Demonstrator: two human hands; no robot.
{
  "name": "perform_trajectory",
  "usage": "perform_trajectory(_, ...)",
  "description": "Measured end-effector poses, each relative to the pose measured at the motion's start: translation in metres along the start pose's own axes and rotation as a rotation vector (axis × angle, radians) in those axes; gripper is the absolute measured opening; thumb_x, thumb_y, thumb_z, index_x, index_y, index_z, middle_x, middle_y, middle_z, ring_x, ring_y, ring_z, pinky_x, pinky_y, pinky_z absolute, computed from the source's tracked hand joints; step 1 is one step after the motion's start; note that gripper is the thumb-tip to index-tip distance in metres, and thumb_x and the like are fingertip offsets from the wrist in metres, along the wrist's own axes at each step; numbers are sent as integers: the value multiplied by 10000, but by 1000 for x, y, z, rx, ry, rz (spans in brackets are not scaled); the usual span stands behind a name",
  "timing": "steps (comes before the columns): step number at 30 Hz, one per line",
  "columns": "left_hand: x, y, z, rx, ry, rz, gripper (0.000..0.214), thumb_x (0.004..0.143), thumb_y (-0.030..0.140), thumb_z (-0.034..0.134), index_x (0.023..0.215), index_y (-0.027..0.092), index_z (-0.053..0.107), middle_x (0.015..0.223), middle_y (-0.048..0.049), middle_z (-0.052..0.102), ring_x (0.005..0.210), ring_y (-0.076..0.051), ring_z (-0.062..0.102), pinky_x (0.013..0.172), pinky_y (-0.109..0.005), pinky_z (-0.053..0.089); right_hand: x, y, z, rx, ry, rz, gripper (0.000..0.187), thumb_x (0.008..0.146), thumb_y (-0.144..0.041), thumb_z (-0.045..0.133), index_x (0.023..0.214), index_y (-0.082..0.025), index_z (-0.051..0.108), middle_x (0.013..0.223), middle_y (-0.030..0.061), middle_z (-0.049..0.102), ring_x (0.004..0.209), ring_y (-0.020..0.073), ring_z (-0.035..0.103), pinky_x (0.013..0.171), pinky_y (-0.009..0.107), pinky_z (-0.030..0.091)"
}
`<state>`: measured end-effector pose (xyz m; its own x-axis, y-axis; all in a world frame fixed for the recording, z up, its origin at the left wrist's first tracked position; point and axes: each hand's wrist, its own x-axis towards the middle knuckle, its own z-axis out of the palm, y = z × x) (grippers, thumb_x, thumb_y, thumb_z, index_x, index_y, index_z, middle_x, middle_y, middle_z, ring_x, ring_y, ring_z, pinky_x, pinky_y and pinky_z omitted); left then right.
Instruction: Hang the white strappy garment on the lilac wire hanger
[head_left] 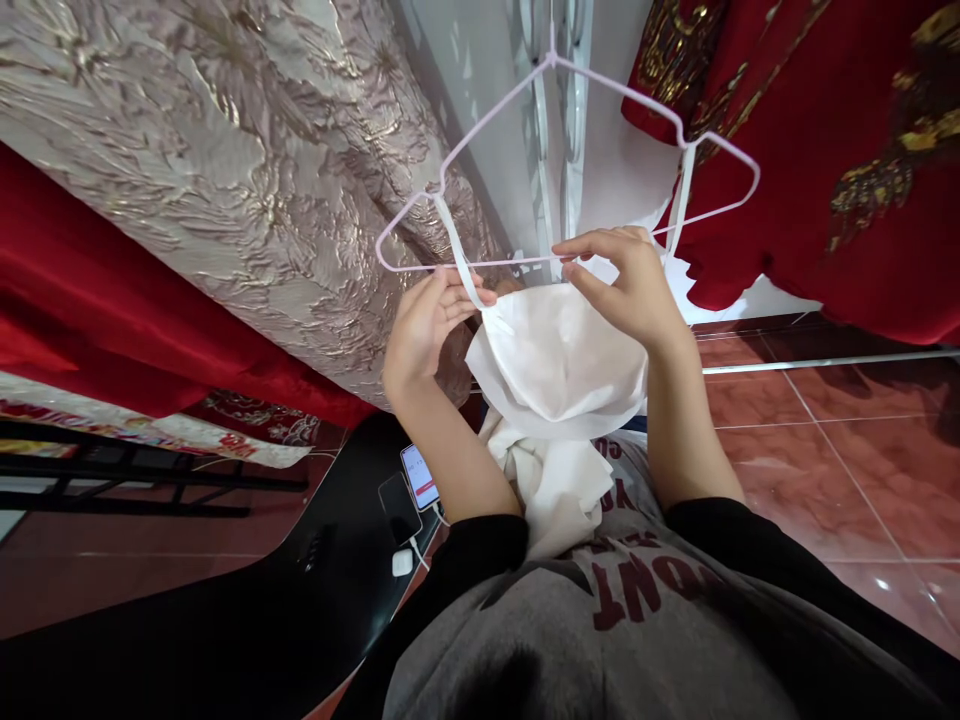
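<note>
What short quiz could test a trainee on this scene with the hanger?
1. True or false: the left hand pinches a strap of the white cloth.
2. What lies on the black surface at the lower left? A phones, B scissors, C a cup.
3. What does that strap hang over?
Key: 1 true; 2 A; 3 the hanger.

The hanger [553,58] loses its hook past the top edge. The phone [420,477] shows text too small to read. A forearm [459,452] overlaps the white cloth [559,365].
</note>
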<state>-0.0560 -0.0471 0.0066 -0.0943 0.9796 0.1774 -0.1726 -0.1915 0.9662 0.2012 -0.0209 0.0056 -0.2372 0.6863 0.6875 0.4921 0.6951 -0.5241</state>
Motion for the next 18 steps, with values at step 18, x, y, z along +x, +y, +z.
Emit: perform_trajectory(18,11,22,10,-295,454,558,117,989,313,674,1054,293,769,1407,7,688,1377,-262,590,634,-267,475,-2,-2,-7,38,13,8,153,977,-342,654,1011,-304,798,1058,-16,828,935,244,726,1067,507,429)
